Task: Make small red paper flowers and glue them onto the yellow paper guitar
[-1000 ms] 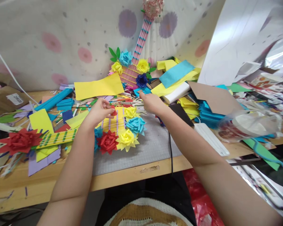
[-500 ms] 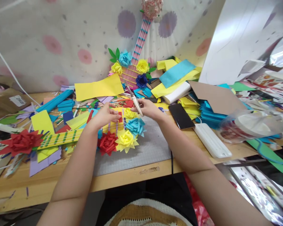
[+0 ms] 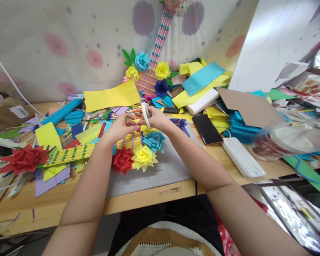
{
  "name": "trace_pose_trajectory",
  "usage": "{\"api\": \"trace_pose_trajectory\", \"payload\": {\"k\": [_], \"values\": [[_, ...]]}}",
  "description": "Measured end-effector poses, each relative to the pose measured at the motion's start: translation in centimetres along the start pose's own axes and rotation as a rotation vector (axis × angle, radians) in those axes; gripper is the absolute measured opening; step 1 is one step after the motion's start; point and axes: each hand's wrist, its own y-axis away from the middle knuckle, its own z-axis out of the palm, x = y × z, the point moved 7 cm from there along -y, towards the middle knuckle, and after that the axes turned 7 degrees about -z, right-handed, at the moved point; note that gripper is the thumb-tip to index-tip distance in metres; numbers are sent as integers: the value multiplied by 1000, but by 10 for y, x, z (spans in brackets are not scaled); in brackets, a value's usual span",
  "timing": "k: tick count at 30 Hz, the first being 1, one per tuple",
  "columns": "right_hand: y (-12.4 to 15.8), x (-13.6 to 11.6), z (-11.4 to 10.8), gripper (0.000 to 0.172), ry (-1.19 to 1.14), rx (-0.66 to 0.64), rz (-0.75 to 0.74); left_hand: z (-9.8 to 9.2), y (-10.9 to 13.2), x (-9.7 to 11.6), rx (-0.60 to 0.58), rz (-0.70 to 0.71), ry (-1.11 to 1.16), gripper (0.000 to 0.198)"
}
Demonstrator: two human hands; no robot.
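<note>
My right hand (image 3: 157, 119) grips a pair of white-handled scissors (image 3: 145, 114), blades pointing away toward the yellow sheet behind. Close to its left, my left hand (image 3: 122, 128) has its fingers bent together over the paper guitar, with a small red piece of paper (image 3: 138, 128) at the fingertips, partly hidden. Below both hands lies the yellow paper guitar (image 3: 69, 155), its neck running left. Around its body are a red paper flower (image 3: 122, 160), a yellow paper flower (image 3: 144, 156) and a blue paper flower (image 3: 154, 140). Another red flower (image 3: 25, 159) covers the neck's end.
A grey cutting mat (image 3: 149, 183) lies under the guitar. A blue glue gun (image 3: 180, 123), a phone (image 3: 207, 129) and a white power strip (image 3: 244, 157) are on the right. Behind stand a pink paper guitar (image 3: 158, 46) and a yellow sheet (image 3: 112, 96), amid paper scraps.
The scissors have turned more upright in my right hand, which has shifted slightly left and up. My left hand has moved a little right, and the glue gun shows more clearly.
</note>
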Motion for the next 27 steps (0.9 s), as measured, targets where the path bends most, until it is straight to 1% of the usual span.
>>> {"api": "trace_pose_trajectory", "payload": {"k": [3, 5, 7, 10, 12, 13, 15, 17, 21, 24, 27], "values": [[-2, 3, 2, 30, -122, 29, 18, -1, -1, 0, 37, -21, 89, 40], [-2, 2, 4, 30, -133, 22, 4, -2, -2, 1, 83, -8, 115, 39], [0, 1, 0, 32, -25, 31, -23, -4, -2, 1, 114, 6, 123, 40], [12, -4, -14, 41, 317, 36, -81, -9, 1, -1, 125, 13, 127, 43], [22, -8, -21, 49, 535, -27, -151, -13, 5, -6, 125, 9, 128, 44], [28, -9, -21, 53, 604, -96, -204, -16, 7, -10, 124, 3, 129, 44], [38, -10, -22, 61, 698, -215, -280, -20, 11, -17, 119, -1, 127, 43], [43, -8, -23, 64, 762, -288, -306, -24, 13, -20, 112, 25, 126, 42], [43, -2, -21, 67, 833, -374, -272, -27, 13, -20, 99, 82, 137, 42], [42, 0, -15, 70, 808, -435, -286, -27, 11, -22, 107, 71, 145, 41], [43, -1, -10, 67, 787, -454, -310, -26, 9, -25, 118, 62, 155, 40]]}}
